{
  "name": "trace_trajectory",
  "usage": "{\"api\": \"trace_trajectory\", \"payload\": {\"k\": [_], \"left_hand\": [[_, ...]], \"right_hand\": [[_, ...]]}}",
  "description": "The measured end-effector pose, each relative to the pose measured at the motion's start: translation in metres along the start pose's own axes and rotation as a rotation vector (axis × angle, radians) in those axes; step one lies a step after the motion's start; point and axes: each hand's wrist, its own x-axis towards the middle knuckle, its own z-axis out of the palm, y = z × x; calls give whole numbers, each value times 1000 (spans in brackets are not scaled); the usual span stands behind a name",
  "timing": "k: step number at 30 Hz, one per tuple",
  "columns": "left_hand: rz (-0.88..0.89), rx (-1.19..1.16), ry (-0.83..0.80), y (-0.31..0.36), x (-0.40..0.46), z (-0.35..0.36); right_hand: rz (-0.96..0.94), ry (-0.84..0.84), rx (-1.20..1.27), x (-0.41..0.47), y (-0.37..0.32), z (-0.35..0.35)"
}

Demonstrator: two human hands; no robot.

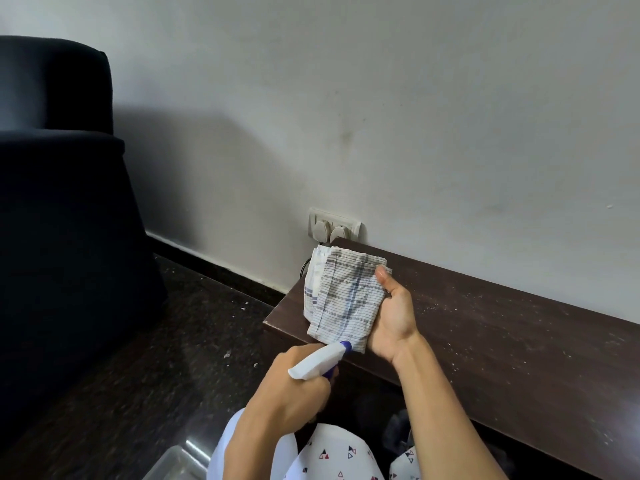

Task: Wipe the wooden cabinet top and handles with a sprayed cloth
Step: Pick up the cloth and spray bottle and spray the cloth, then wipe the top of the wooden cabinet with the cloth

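Dusty cabinet top (502,327), right hand (393,320) holding cloth (341,299)

Home: sofa (52,168), wall socket (334,227)

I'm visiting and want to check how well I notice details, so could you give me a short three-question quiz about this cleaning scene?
1. True or false: the right hand holds the striped cloth up over the end of the cabinet top.
2. What does the left hand grip? A) a brush B) a spray bottle C) a sponge
3. Fill in: on the wall just behind the cloth sits a ____ with two plugs in it.

Key: 1. True. 2. B, with its nozzle aimed at the cloth. 3. Socket plate.
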Motion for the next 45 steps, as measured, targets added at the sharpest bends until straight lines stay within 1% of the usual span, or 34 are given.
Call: {"api": "trace_trajectory", "payload": {"k": [7, 12, 14, 19, 23, 27, 32, 35, 39, 45], "left_hand": [[-96, 6, 83, -11, 0, -8], [-126, -2, 233, -16, 0, -10], [-121, -12, 228, -16, 0, -9], [-131, -33, 150, -7, -2, -8], [-180, -170, 216, -9, -9, -14], [-143, -178, 302, -23, -19, -25], [-119, -228, 462, -49, -44, -37], [-79, -243, 540, -63, -63, -46], [-36, -274, 691, -88, -93, -63], [-103, -267, 827, -165, -137, -80]], "right_hand": [[7, 5, -11, 0, 1, 0], [16, 11, -27, 0, 1, 2], [16, 7, -28, 0, 1, 1], [22, 7, -40, 0, 3, 2], [38, 2, -51, -3, 5, 9], [61, -23, -86, -7, 11, 23], [160, -103, -195, -8, 39, 50], [248, -142, -260, -6, 64, 67], [357, -160, -324, -3, 105, 90], [526, -199, -581, 8, 138, 111]]}}
